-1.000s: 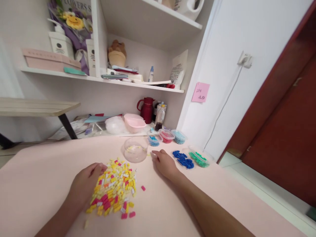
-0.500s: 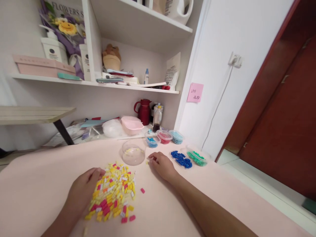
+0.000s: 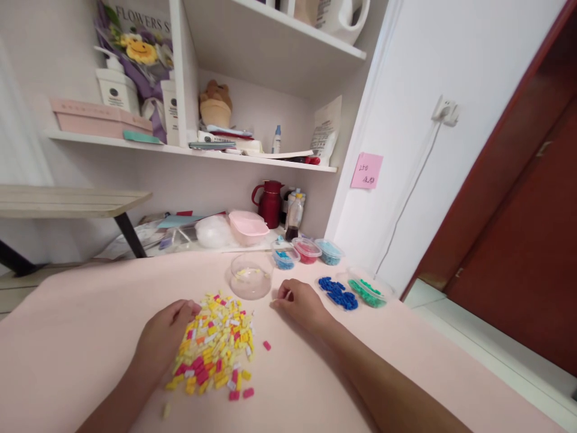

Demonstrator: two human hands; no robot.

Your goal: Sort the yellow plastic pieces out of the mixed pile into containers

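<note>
A loose pile of small building bricks (image 3: 220, 343), mostly yellow with pink, white and orange ones, lies on the pale pink tabletop (image 3: 90, 313). My left hand (image 3: 164, 334) rests at the pile's left edge, thumb and fingers pressed together; whatever they hold is hidden. To the right of the round clear dish (image 3: 251, 288), my right hand (image 3: 301, 305) pinches a tiny pale yellow brick (image 3: 273, 303) at its fingertips, low over the table. A few pale yellow bricks lie inside the dish. One pink brick (image 3: 267, 346) sits apart, right of the pile.
Dark blue bricks (image 3: 338, 293) and a tub of green bricks (image 3: 367, 293) stand right of my right hand. Behind are tubs of blue (image 3: 285, 258), red (image 3: 308, 251) and light blue (image 3: 330, 252) pieces. A pink bowl (image 3: 249, 228) and red jug (image 3: 270, 204) stand farther back.
The view has shifted, so everything sits slightly farther right. My right fingertips have come slightly nearer me and closed on the pale yellow brick. The left hand stays beside the pile.
</note>
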